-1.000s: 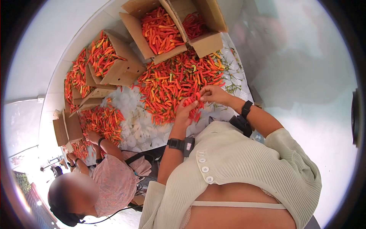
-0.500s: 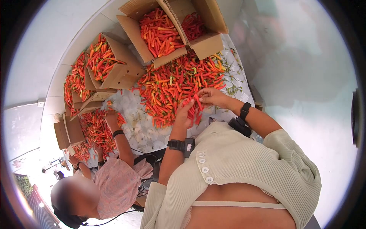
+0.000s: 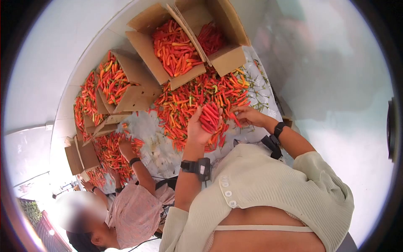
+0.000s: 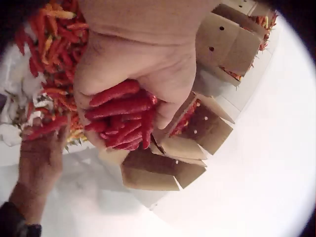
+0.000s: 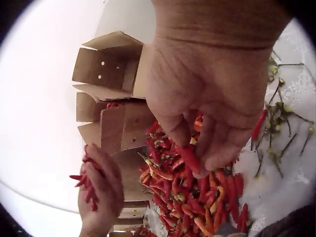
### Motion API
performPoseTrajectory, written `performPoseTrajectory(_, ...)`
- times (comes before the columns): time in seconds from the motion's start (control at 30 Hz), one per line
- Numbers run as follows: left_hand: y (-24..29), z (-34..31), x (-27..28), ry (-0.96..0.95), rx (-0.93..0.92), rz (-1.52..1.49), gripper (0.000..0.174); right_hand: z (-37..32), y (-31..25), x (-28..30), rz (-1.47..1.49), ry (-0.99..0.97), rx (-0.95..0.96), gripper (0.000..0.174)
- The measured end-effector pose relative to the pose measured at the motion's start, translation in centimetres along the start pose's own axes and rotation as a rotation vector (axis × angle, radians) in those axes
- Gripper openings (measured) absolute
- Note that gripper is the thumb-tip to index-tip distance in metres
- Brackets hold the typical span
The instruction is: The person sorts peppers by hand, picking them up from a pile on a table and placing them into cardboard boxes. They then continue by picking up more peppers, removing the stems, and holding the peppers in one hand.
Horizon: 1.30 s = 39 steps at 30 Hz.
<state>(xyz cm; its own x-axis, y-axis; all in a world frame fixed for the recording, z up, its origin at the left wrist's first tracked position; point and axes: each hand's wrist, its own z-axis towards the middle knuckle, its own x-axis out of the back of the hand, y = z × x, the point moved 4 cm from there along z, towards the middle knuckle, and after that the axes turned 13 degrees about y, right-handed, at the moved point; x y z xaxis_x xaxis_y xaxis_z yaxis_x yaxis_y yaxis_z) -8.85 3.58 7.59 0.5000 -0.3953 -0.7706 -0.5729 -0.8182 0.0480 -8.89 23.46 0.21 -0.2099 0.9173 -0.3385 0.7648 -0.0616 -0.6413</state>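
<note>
My left hand [image 3: 198, 132] holds a bunch of red chili peppers [image 3: 210, 117] across its palm, the fingers curled about them. In the left wrist view the bunched chilies [image 4: 121, 113] lie side by side between thumb and fingers. A little to the right, my right hand [image 3: 251, 116] pinches a single red chili [image 5: 188, 159] between thumb and fingertips. Both hands are over the near side of a large heap of red and orange chilies [image 3: 176, 111], many with green stems.
Behind the heap stand two open cardboard boxes [image 3: 187, 80] with chilies inside. More filled boxes [image 3: 138, 98] are at the left, where another person [image 3: 134, 210] reaches into a second heap [image 3: 110, 151]. Loose green stems [image 3: 259, 90] litter the table's right side, near the wall.
My hands have come apart: the right has moved rightward with one chili, while the left has turned to show its bunch. The other person's near arm has reached further into their heap.
</note>
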Motion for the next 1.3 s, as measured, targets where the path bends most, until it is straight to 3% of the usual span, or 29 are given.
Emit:
performPoseTrajectory(0.2,0.0,1.1,-5.2,-0.051,0.128,-0.077,0.044,-0.4,2.7,2.5,0.034,0.084,0.035,0.037)
performPoseTrajectory(0.27,-0.1,2.3,-7.1,-0.081,0.07,0.035,0.04,-1.0,3.0,3.3,0.079,0.075,0.055,0.037)
performPoseTrajectory(0.4,-0.5,3.0,-9.0,-0.085,-0.002,0.228,0.039,-3.3,0.9,3.3,0.28,0.105,0.084,0.034)
performPoseTrajectory(0.47,-1.2,3.5,-8.4,-0.097,0.056,0.229,0.039,-5.0,-2.1,2.7,0.429,0.076,0.122,0.034)
performPoseTrajectory(0.57,-2.7,3.0,-8.4,-0.083,0.101,0.173,0.037,-6.7,-5.9,3.2,0.275,0.192,0.243,0.028)
performPoseTrajectory(0.67,-3.9,2.7,-7.8,-0.013,0.049,0.109,0.036,-8.5,-11.2,1.1,-0.372,0.541,0.778,0.026)
performPoseTrajectory(0.77,-4.7,1.9,-8.0,-0.007,0.007,0.06,0.036,-10.8,-14.9,-3.0,-0.553,0.488,0.956,0.031)
performPoseTrajectory(0.87,-4.6,1.5,-7.9,-0.039,-0.034,0.014,0.037,-10.0,-15.5,-5.1,-0.81,0.57,1.2,0.03)
performPoseTrajectory(1.0,-3.6,0.2,-8.6,-0.117,-0.094,-0.042,0.038,-10.0,-17.1,-7.2,-0.842,0.513,1.185,0.025)
performPoseTrajectory(1.1,-3.3,-2.3,-10.6,-0.187,-0.104,-0.095,0.043,-10.0,-18.6,-8.4,-0.682,0.389,1.055,0.026)
performPoseTrajectory(1.13,-3.1,-3.1,-11.2,-0.234,-0.107,-0.131,0.044,-9.7,-18.9,-8.7,-0.571,0.299,1.093,0.025)
performPoseTrajectory(1.3,-2.3,-6.7,-12.6,-0.301,-0.138,-0.234,0.049,-11.9,-20.4,-10.1,-0.115,0.071,0.775,0.022)
